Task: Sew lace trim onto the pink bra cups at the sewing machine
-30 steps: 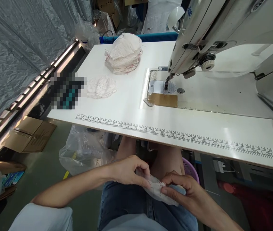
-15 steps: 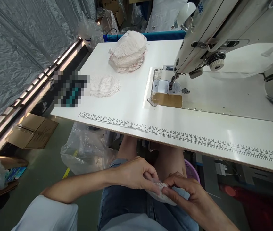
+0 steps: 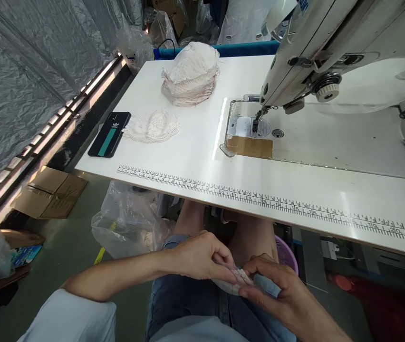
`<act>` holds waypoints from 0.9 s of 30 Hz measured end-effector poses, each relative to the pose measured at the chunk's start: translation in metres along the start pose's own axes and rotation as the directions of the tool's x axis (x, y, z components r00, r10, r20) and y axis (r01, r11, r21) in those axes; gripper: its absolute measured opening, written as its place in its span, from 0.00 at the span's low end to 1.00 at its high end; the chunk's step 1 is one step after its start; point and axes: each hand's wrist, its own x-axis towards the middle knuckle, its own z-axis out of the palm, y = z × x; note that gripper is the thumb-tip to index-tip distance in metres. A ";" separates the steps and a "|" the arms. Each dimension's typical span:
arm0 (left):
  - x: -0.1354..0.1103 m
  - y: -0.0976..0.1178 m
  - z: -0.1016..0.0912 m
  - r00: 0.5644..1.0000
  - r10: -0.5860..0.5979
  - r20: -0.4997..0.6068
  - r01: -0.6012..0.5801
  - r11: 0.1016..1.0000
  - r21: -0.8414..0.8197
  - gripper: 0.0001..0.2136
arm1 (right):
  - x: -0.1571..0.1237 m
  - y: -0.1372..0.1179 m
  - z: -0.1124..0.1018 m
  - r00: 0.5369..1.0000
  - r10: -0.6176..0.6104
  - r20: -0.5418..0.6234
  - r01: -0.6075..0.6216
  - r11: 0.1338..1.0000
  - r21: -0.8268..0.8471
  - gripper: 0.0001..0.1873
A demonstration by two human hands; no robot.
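Above my lap, a small piece of white lace fabric [image 3: 241, 276] is pinched between both hands. My left hand [image 3: 204, 256] is closed on its left side, thumb and fingers pressed together. From the right, my right hand [image 3: 277, 285] grips the other side between thumb and forefinger. Part of the fabric hangs below the fingers, and the fingers hide some of it. On the white table beyond lie a flat white lace piece [image 3: 156, 126] and a tall stack of white lace pieces [image 3: 191, 76] with loose reddish threads along the edges.
A sewing machine [image 3: 305, 61] stands on the right of the table [image 3: 188, 156], its needle over the plate. A printed ruler [image 3: 259, 201] runs along the front edge. A dark phone [image 3: 110, 135] lies at left. Below are a plastic bag [image 3: 127, 223], cardboard box [image 3: 51, 192] and purple basket [image 3: 286, 254].
My fingers have shifted slightly on the lace fabric, and more of its lace edge shows between them. The view has moved a little; things on the table stay put.
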 end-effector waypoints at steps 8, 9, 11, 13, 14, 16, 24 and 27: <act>-0.003 0.003 0.002 1.000 -0.005 -0.019 0.006 1.000 0.028 0.14 | 0.000 0.004 0.002 0.999 -0.021 -0.038 0.020 0.999 -0.047 0.12; -0.003 0.003 0.002 1.000 -0.002 -0.016 0.002 1.000 0.024 0.14 | 0.000 0.004 0.002 0.998 -0.032 -0.049 0.030 0.998 -0.054 0.12; -0.003 0.003 0.001 1.000 0.004 -0.007 -0.004 1.000 0.002 0.15 | 0.000 0.002 0.001 0.995 -0.065 -0.081 0.059 0.996 -0.072 0.13; -0.003 0.003 0.001 1.000 0.006 -0.017 -0.006 1.000 -0.017 0.15 | -0.001 0.001 0.001 0.988 -0.104 -0.114 0.092 0.991 -0.100 0.12; -0.003 0.004 0.001 1.000 0.008 -0.027 -0.009 1.000 -0.019 0.15 | -0.001 0.001 0.001 0.985 -0.120 -0.124 0.106 0.988 -0.117 0.12; -0.005 0.006 0.002 0.999 0.016 -0.047 -0.016 1.000 -0.005 0.14 | -0.001 0.000 0.002 0.980 -0.146 -0.132 0.126 0.980 -0.152 0.11; -0.006 0.009 0.004 0.995 0.081 -0.065 -0.078 0.996 0.045 0.11 | -0.002 -0.001 0.002 0.965 -0.205 -0.162 0.180 0.971 -0.155 0.06; -0.005 0.007 0.003 0.993 0.086 -0.076 -0.083 0.995 0.050 0.12 | -0.001 -0.001 0.002 0.959 -0.225 -0.171 0.200 0.968 -0.151 0.07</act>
